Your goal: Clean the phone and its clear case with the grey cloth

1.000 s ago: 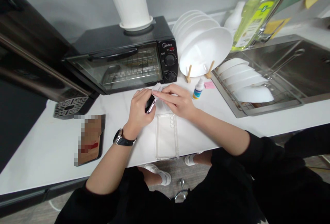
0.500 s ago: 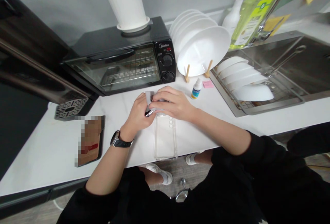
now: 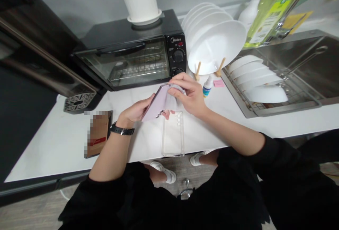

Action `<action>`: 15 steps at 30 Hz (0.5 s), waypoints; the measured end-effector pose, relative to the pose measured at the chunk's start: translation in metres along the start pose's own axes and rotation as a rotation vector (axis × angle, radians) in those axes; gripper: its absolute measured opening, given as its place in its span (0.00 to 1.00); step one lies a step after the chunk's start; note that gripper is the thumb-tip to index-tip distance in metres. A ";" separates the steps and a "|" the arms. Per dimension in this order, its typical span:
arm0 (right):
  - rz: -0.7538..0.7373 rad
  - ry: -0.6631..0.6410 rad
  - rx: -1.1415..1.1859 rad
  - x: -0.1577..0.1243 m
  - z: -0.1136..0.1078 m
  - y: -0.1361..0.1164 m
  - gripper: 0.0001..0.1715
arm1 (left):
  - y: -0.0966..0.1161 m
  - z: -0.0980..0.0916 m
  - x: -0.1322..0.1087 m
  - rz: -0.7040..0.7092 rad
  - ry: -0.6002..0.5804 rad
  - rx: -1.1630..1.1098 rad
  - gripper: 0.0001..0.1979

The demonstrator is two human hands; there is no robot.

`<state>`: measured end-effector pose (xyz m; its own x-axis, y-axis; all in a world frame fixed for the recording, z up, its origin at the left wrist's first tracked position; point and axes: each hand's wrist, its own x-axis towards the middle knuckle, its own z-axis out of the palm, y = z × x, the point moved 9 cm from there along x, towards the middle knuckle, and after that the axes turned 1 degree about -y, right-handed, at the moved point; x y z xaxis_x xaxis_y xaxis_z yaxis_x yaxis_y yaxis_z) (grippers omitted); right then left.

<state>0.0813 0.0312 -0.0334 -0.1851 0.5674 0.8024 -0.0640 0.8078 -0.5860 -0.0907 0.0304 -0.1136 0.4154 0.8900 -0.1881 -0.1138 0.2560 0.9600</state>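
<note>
A lavender phone (image 3: 156, 104) is tilted above the white counter, its back with the camera lenses towards me. My left hand (image 3: 135, 112), wearing a black-strapped watch, is closed on the phone's left edge. In my right hand (image 3: 193, 96) a thin grey cloth (image 3: 172, 100) is pinched against the phone's upper end. Below the phone, a clear phone case (image 3: 172, 136) lies flat on the counter. A small white bottle (image 3: 207, 86) with a blue and yellow label stands just right of my right hand.
A black toaster oven (image 3: 127, 55) stands behind my hands. White plates (image 3: 217, 46) sit in a rack beside it. White bowls (image 3: 267, 92) rest in the sink (image 3: 309, 60) at right. A dark-edged tablet-like thing (image 3: 99, 134), partly blurred, lies left. A pink note (image 3: 218, 83) is near the bottle.
My hands have moved apart. The phone, mostly hidden between them before, now shows its lavender back, and the cloth is bunched at its upper end. The whole view has shifted slightly.
</note>
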 end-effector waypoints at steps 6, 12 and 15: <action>0.142 0.090 -0.075 0.003 -0.018 0.032 0.21 | -0.001 0.016 0.016 -0.043 -0.107 -0.068 0.23; 0.068 0.097 -0.259 0.000 -0.022 0.030 0.17 | -0.016 0.003 0.028 -0.072 0.078 -0.045 0.24; 0.050 0.069 -0.313 -0.004 -0.016 0.031 0.16 | -0.015 0.004 0.029 -0.019 0.131 0.078 0.25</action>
<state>0.0957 0.0565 -0.0533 -0.1133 0.6081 0.7857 0.2500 0.7828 -0.5699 -0.0735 0.0504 -0.1329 0.2954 0.9280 -0.2271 -0.0346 0.2480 0.9681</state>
